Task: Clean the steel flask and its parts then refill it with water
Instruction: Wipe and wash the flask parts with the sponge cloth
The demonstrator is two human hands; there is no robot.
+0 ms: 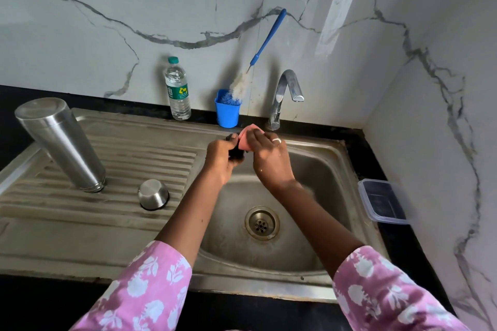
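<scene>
A: Marble wall, steel sink (pixel 317 142). Flask (pixel 60 142) inverted far left on drainboard; cup (pixel 153 194) beside it.

B: Left hand (pixel 219 161) grips black stopper (pixel 236 154); right hand (pixel 270 158) pinches pink sponge (pixel 247 137). Suggest turning stopper, scrubbing grooves.

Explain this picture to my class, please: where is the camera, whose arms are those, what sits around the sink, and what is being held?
There is no machine here. The single picture comes from a wide-angle camera worn on a person's head, looking down at their own arms over a steel sink.

The left hand grips a small dark part, probably the flask's stopper, though it is mostly hidden. The right hand holds a pink sponge against it.

On the ribbed draining board stands the steel flask, upside down, with its steel cup also upturned beside it. Along the wall are a plastic water bottle, a blue holder with a long bottle brush, and the tap, with no water visibly running. A clear plastic box sits on the right counter.
</scene>
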